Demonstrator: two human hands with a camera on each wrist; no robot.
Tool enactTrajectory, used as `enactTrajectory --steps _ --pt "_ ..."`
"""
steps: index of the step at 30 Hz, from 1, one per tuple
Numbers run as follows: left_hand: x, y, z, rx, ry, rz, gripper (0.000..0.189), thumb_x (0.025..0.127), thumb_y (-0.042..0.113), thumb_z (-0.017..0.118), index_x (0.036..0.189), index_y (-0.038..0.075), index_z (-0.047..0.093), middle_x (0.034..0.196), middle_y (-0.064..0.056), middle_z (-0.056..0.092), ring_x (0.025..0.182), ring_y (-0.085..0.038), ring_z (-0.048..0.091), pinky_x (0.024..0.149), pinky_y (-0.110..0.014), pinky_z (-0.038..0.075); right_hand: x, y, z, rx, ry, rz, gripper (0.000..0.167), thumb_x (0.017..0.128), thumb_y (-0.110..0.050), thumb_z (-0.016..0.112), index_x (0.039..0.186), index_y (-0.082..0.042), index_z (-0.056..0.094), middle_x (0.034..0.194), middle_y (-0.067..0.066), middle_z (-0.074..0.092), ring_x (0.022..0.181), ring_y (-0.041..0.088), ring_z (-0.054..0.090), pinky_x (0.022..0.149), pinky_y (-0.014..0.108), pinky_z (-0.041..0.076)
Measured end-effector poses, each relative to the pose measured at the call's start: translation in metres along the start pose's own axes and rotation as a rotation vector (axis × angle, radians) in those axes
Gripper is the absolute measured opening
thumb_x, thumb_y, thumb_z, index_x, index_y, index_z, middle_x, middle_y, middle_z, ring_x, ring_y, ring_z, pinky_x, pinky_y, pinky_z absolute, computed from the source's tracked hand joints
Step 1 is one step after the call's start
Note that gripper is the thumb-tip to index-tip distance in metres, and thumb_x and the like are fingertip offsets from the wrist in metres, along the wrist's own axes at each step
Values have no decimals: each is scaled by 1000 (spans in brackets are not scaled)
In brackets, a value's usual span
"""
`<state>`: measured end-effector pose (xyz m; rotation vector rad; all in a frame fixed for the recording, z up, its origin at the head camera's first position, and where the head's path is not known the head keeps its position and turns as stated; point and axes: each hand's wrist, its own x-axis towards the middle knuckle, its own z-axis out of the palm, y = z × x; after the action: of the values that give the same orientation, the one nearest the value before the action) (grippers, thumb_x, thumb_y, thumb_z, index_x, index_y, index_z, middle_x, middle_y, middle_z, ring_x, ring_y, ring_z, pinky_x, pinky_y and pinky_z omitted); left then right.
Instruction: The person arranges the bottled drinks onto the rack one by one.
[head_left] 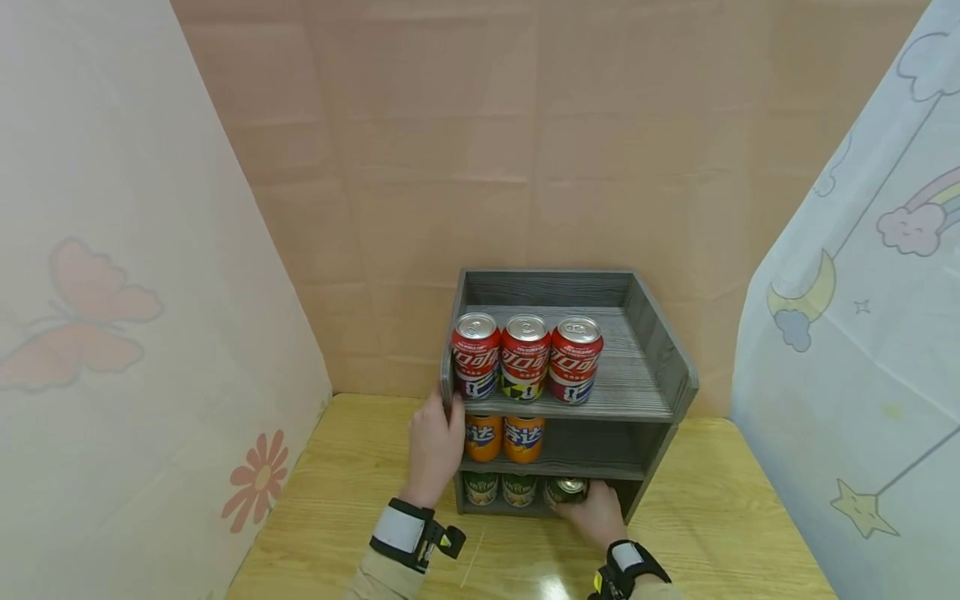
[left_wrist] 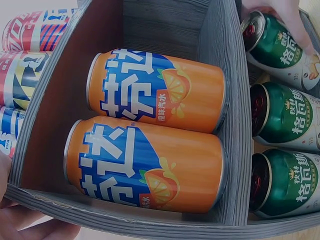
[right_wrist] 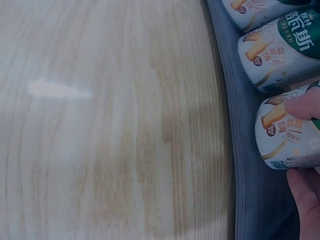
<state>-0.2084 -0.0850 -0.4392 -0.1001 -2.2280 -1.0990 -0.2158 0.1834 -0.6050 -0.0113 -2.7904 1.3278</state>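
A grey wooden three-tier shelf [head_left: 630, 367] stands on the table. My left hand [head_left: 435, 450] grips its left side panel at the top board, with fingers [left_wrist: 35, 225] against the panel's outer face in the left wrist view. On the bottom tier my right hand [head_left: 597, 514] holds a green-and-white drink can [right_wrist: 285, 132], thumb on one side and fingers on the other. Two matching green cans [left_wrist: 287, 115] stand left of it in a row. The held can leans slightly in the head view. Two orange soda cans [left_wrist: 150, 165] stand on the middle tier.
Three red cola cans [head_left: 525, 358] line the left front of the top tier. The wooden tabletop [head_left: 337, 483] extends around the shelf. A brown paper backdrop [head_left: 450, 167] hangs behind, with printed cloth panels [head_left: 150, 250] at both sides.
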Motion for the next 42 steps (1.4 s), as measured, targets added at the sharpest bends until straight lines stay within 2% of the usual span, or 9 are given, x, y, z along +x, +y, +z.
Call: enactTrajectory --steps 8,14,19,23,34,42 --pt "0 1 0 2 2 13 17 104 14 57 108 -2 63 95 -18 71 80 -32 71 61 -48 55 9 1 5 5 -46 4 84 71 -18 91 136 13 47 125 33 59 115 52 57 91 59 49" --pt "0 0 0 2 -5 3 17 104 14 57 107 -1 63 95 -17 71 81 -32 71 62 -48 55 9 -1 6 -9 -33 -9 84 69 -18 90 133 15 47 124 35 58 114 54 56 93 60 48" --pt "0 -1 1 6 -4 1 15 103 14 58 105 0 63 92 -16 70 77 -29 70 58 -44 53 10 0 10 -24 -19 -18 83 67 -18 91 132 14 49 124 33 60 114 53 57 93 59 48" --pt "0 0 0 1 -4 0 16 103 14 58 108 -1 63 95 -17 71 80 -32 71 61 -47 55 10 -3 10 -30 -18 -27 82 67 -17 92 131 14 51 123 33 61 114 53 57 93 59 48" --pt "0 -1 1 -5 -8 -5 17 104 14 58 109 -2 63 97 -18 71 83 -32 71 64 -48 56 12 -7 8 -30 -52 -4 84 68 -13 90 134 15 48 129 34 56 118 54 54 95 60 46" --pt "0 -1 0 -7 -6 0 18 104 14 58 111 -2 63 99 -18 72 84 -32 71 64 -48 56 15 -10 5 -12 -108 36 83 71 -12 85 137 16 44 133 35 53 120 52 52 95 59 46"
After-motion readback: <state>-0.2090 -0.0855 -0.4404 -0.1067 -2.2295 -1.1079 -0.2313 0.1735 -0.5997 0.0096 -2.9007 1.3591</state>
